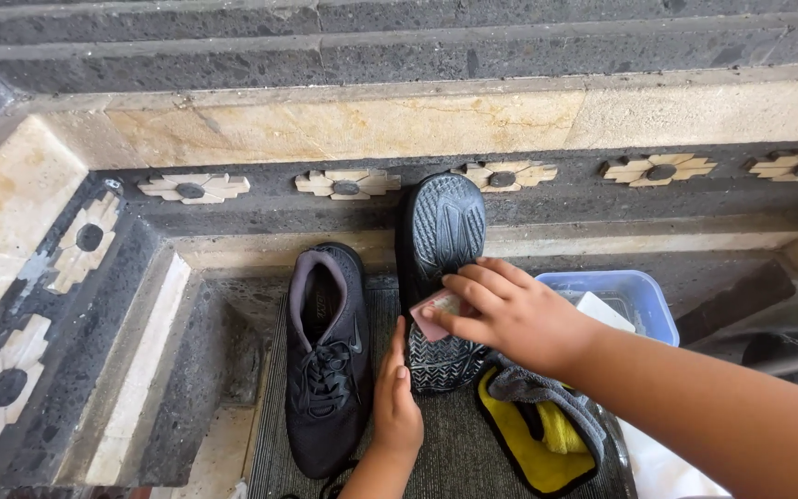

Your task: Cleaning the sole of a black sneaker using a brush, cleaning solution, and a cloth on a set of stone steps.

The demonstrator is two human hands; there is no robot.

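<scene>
Hands: two, bare, both at the upturned shoe. Right hand [510, 314] reaches in from the right edge, fingers curled round a small pinkish block [436, 312] and pressing it flat on the sole. Left hand [397, 402] comes up from the bottom edge, fingers straight and together, lying open against the left side of that shoe; it grips nothing.

Stone step wall [344, 125]: dark grey and cream bands across the whole top, with a row of cream flower-shaped inlays; it turns down the left side, closing a corner. Open room lies only toward the bottom and right.

Ribbed dark mat [459, 453]: floor covering in the corner; bare strip between the two shoes and below the hands.

Upright shoe [328, 356]: black, laced, opening upward, left of the hands, just beside the left hand, toe toward the bottom edge.

Upturned shoe [443, 231]: black, patterned sole facing up, one end leaning on the wall's lower ledge, the other on the mat; mid-part hidden by the right hand.

Cloth bundle [538, 425]: yellow with grey, black-edged, under the right wrist, touching the upturned shoe's lower end.

Blue tub [644, 305]: clear blue plastic, rounded rectangle, behind the right hand, holding a white flat piece [602, 310]; whether labelled, cannot tell.
</scene>
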